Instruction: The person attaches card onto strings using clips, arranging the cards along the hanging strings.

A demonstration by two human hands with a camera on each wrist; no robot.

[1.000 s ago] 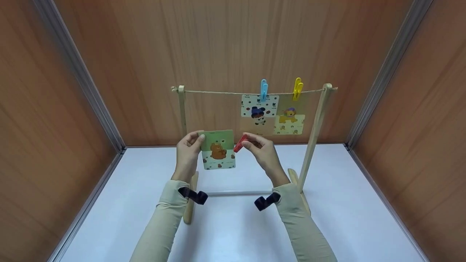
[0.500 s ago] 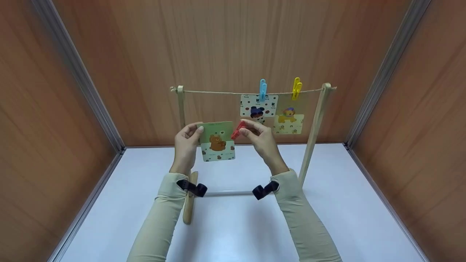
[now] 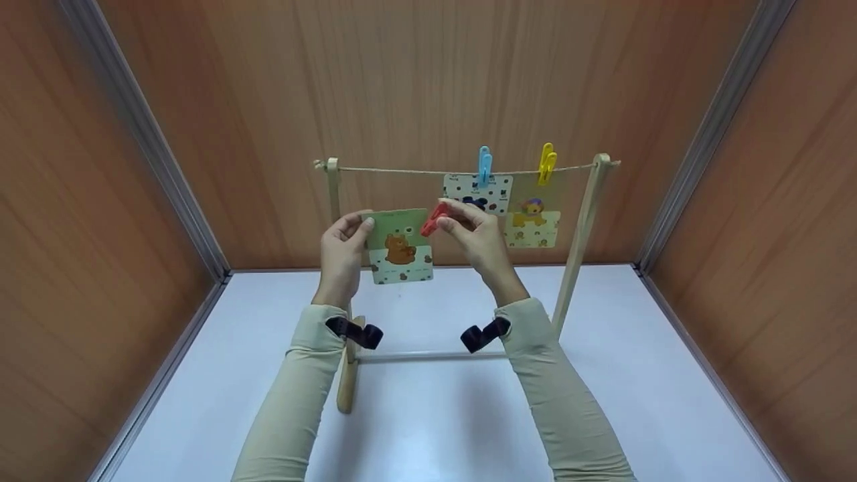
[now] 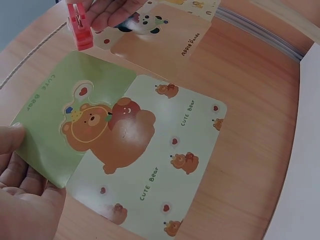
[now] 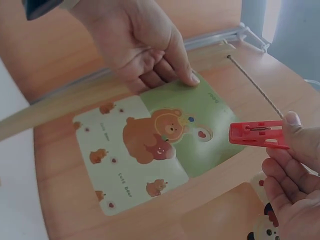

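Observation:
My left hand (image 3: 343, 249) pinches a green and white bear card (image 3: 400, 254) by its upper left corner, thumb in front and fingers behind. The card hangs upright below the string (image 3: 395, 171). Between thumb and fingers my right hand (image 3: 483, 242) pinches a red clothespin (image 3: 434, 219), whose tip points down and left beside the card's upper right corner. In the right wrist view the clothespin (image 5: 257, 134) overlaps the card's green edge. A panda card (image 3: 462, 186) hangs from the string by a blue clothespin (image 3: 485, 167), its lower part hidden behind my right hand.
A dog card (image 3: 532, 227) hangs at the right under a yellow clothespin (image 3: 547, 164). Wooden posts (image 3: 581, 241) hold the string at both ends. The stand's left foot (image 3: 347, 385) is on the white table (image 3: 428, 428). Wood-grain panels (image 3: 402, 80) enclose the back and sides.
Both hands have risen toward the string, carrying the bear card and the red clothespin. The right hand now covers more of the panda card.

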